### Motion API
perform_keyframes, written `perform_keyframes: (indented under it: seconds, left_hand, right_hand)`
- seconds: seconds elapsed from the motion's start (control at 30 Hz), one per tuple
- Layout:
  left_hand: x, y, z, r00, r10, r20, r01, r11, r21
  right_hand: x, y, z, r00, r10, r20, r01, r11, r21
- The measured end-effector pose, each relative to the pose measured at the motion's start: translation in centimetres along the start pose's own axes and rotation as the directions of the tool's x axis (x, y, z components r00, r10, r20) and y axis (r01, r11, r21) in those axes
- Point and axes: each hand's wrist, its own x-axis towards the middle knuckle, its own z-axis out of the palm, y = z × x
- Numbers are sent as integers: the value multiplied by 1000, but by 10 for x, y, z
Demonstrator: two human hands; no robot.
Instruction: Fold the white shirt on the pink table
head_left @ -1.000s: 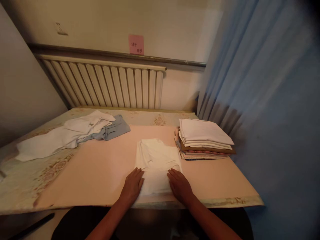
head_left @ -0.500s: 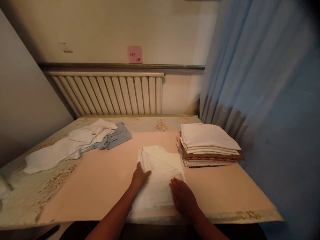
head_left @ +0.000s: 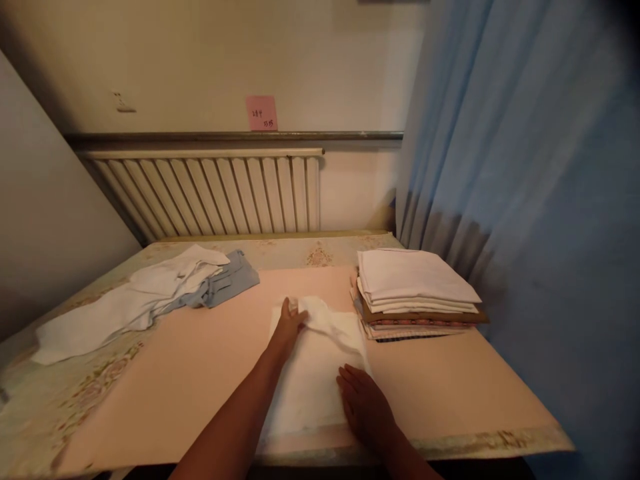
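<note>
A white garment (head_left: 313,383), partly folded, lies before me on a pink sheet (head_left: 200,360). Its exact kind is hard to tell. My left hand (head_left: 291,327) pinches the far left part of the cloth, thumb and fingers closed on a bunched fold. Against the garment's right side rests my right hand (head_left: 364,400), fingers stretched out and fairly flat. A rumpled flap of the white cloth runs from the left hand toward the far right corner.
Right of the garment stands a stack of folded cloths (head_left: 415,280), close to a blue curtain (head_left: 540,220). Rumpled white clothing (head_left: 135,293) and a blue-grey garment (head_left: 235,280) lie at left. Behind the table is a radiator (head_left: 210,193); a pink note (head_left: 261,113) hangs above.
My left hand has moved away from me along the garment and gripped its far left part, shifting the upper layer. My right hand has stayed nearly in place. The view has tilted slightly.
</note>
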Motion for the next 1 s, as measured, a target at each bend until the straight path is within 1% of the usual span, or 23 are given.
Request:
perform_keyframes:
  seconds: [0.03, 0.07, 0.13, 0.2, 0.23, 0.27, 0.3, 0.33, 0.37, 0.4, 0.43, 0.47, 0.53, 0.6, 0.7, 0.8, 0.87, 1.0]
  left_hand:
    - [2, 5, 1, 999, 24, 40, -22, 999, -49]
    - [4, 7, 1, 998, 44, 52, -43, 999, -23]
    - [1, 5, -4, 997, 71, 16, -72, 978, 194]
    - [-9, -6, -10, 995, 100, -28, -79, 909, 410]
    - [-16, -14, -13, 992, 123, -26, -97, 878, 469]
    - [-25, -23, -15, 986, 166, -1, -141, 837, 528]
    - [-33, -33, -17, 966, 253, 63, -232, 726, 647]
    - [-41, -42, -19, 938, 315, 146, -313, 587, 747]
    - [-49, -51, -20, 911, 347, 223, -370, 445, 815]
    - [-57, -59, -22, 892, 357, 278, -395, 315, 863]
    - [-63, -66, -23, 884, 353, 307, -394, 211, 894]
    - [-68, -72, -26, 883, 344, 318, -380, 130, 916]
    - [-74, -80, -30, 880, 343, 329, -357, 18, 934]
    - [-77, -85, -35, 863, 368, 347, -357, -45, 933]
    - [-79, -89, -38, 828, 424, 367, -364, -90, 927]
    - [-79, -92, -38, 806, 465, 366, -364, -99, 926]
    - [-79, -94, -38, 800, 482, 358, -360, -92, 928]
    - [-81, -93, -37, 805, 481, 347, -353, -82, 932]
  right_hand:
    - [0, 0, 0, 1000, 4, 1, -4, 1000, -1]
    - [0, 0, 0, 1000, 10, 2, -10, 1000, -1]
    - [1, -1, -1, 1000, 18, 4, -18, 1000, 4]
    - [2, -2, -3, 1000, 24, 12, -24, 1000, 9]
    - [3, -2, -4, 1000, 27, 16, -27, 1000, 10]
    - [3, -2, -5, 999, 28, 22, -28, 1000, 11]
    - [4, -2, -5, 999, 30, 26, -30, 999, 12]
    - [4, -2, -6, 999, 29, 29, -30, 999, 12]
    - [4, -2, -6, 999, 26, 31, -27, 1000, 12]
    - [4, -2, -5, 999, 24, 34, -25, 1000, 11]
    - [3, -2, -5, 999, 25, 36, -26, 1000, 9]
    - [3, -2, -4, 999, 30, 39, -30, 1000, 6]
    - [2, -2, -3, 998, 41, 46, -41, 999, 1]
    - [2, -3, -3, 997, 46, 55, -47, 999, 0]
    - [1, -3, -4, 996, 47, 71, -47, 999, -1]
    - [0, -3, -4, 996, 41, 77, -40, 999, -15]
    - [-1, -2, -4, 997, 28, 69, -27, 999, -26]
    - [-2, -1, -3, 996, 7, 84, -3, 999, -46]
